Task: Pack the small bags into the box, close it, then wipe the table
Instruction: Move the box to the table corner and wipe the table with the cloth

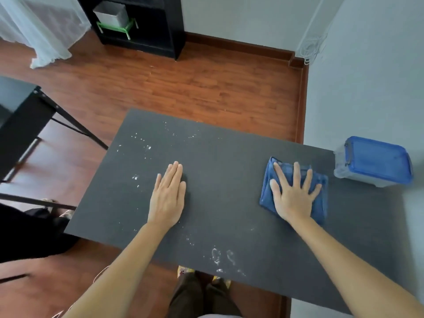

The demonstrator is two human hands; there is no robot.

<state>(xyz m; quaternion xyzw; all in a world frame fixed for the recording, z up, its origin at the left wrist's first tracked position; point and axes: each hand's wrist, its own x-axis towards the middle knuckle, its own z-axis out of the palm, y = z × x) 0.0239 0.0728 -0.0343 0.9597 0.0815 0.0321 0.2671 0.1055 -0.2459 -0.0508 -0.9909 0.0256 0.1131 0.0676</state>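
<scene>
A dark grey table fills the middle of the view. A clear plastic box with a blue lid clipped down stands at its far right corner. A folded blue cloth lies on the right part of the table. My right hand presses flat on the cloth with fingers spread. My left hand rests flat on the bare tabletop near the centre, fingers together, holding nothing. White smears and specks dot the table at the far left, and more white marks show near the front edge. No small bags are visible.
A grey wall runs along the table's right side. Wooden floor lies beyond the far edge. A black table frame stands at left, and a black shelf with a grey bin stands at the back.
</scene>
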